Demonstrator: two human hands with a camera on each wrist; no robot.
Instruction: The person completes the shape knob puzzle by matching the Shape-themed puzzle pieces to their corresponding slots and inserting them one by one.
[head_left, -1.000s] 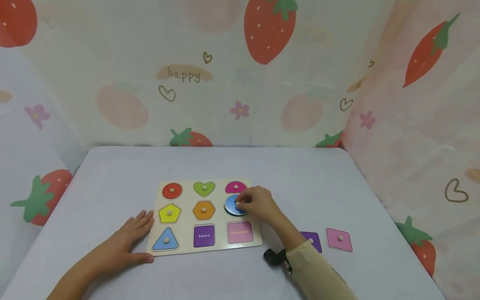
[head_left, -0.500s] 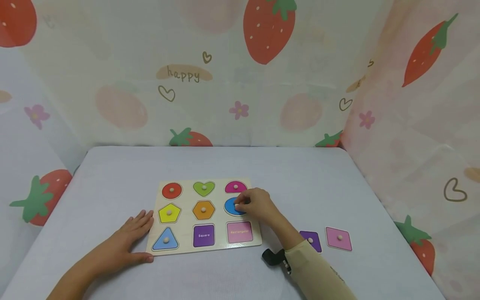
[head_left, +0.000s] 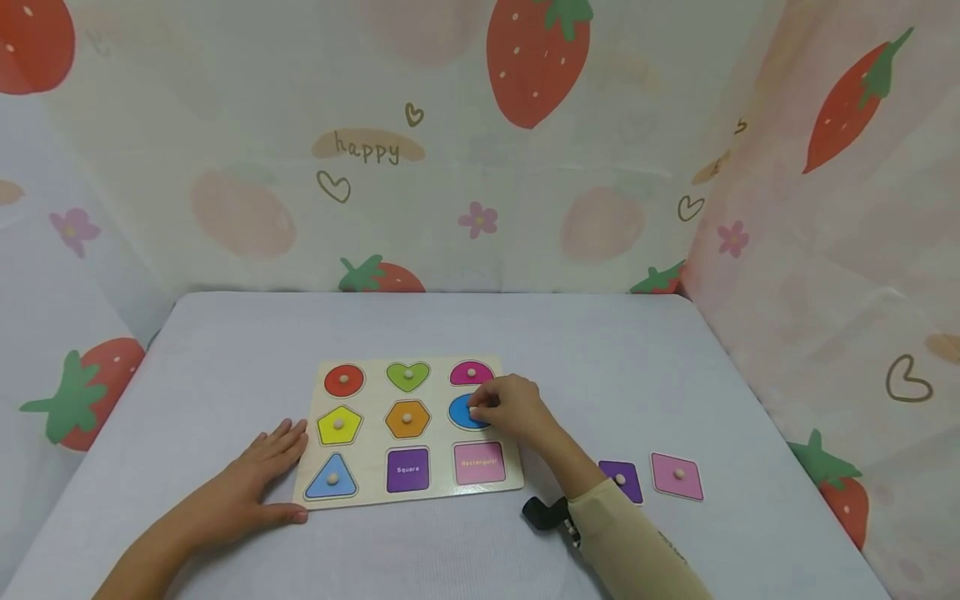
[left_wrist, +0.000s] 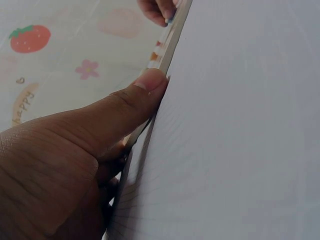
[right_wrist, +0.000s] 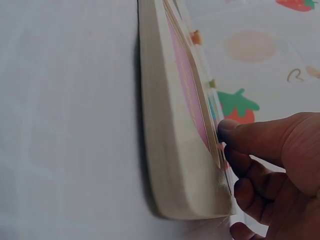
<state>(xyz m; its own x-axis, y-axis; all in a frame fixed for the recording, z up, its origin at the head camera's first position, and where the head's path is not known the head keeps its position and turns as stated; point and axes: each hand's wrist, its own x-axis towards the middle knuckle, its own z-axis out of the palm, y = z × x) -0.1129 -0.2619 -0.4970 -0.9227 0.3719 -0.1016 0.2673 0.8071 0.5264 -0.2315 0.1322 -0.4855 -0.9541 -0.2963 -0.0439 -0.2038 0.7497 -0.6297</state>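
Note:
A pale wooden peg puzzle board [head_left: 371,400] lies on the white table. My right hand [head_left: 517,410] pinches the knob of the blue oval piece [head_left: 460,412], which sits flat in the board's right column; the fingers hide its right part. In the right wrist view, thumb and fingers [right_wrist: 270,165] meet just beyond the board's edge. Against the board's left edge rests my left hand [head_left: 251,479], fingers straight and thumb spread; the left wrist view shows the thumb [left_wrist: 135,95] touching that edge. Bare recesses show a purple "Square" [head_left: 408,482] and pink "Rectangular" [head_left: 480,475].
Right of the board lie a purple square piece [head_left: 630,492], partly behind my right forearm, and a pink rectangle piece [head_left: 667,473]. Several knobbed pieces, such as the orange hexagon [head_left: 397,427], sit in the board. Strawberry-print cloth [head_left: 480,167] walls the table's back and sides.
The blue oval piece, raised and tilted with a shiny face one second ago, has dropped flat into its recess under my right hand. My left hand and the loose pieces stay put.

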